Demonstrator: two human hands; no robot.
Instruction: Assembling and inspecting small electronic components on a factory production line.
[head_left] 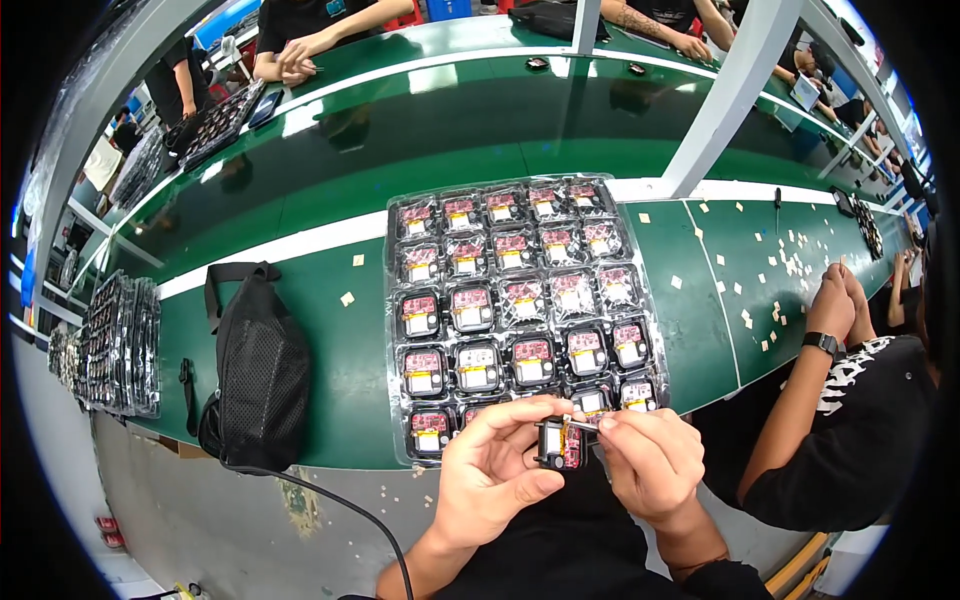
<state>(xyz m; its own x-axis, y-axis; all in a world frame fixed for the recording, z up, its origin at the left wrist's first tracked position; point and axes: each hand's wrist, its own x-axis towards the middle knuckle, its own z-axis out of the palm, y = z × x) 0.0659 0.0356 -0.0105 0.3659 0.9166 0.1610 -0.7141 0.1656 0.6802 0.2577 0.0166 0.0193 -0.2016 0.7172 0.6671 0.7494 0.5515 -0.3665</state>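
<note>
Above the near edge of the table, my left hand (500, 465) grips a small black square housing (561, 446) with a red circuit board and a yellow strip inside. My right hand (655, 460) pinches a thin dark tool (583, 426), likely tweezers, whose tip reaches the housing's upper edge. Just beyond my hands lies a clear plastic tray (652, 300). Its pockets hold several similar black housings (473, 307) with red boards and whitish rectangles. My fingers cover part of the tray's nearest row.
A black bag (258, 375) lies left of the tray, with stacked clear trays (125, 345) farther left. Small pale squares (790, 262) are scattered at the right. Beside me on the right sits a person (850, 420); others work across the green belt (420, 125). A grey post (730, 110) rises behind the tray.
</note>
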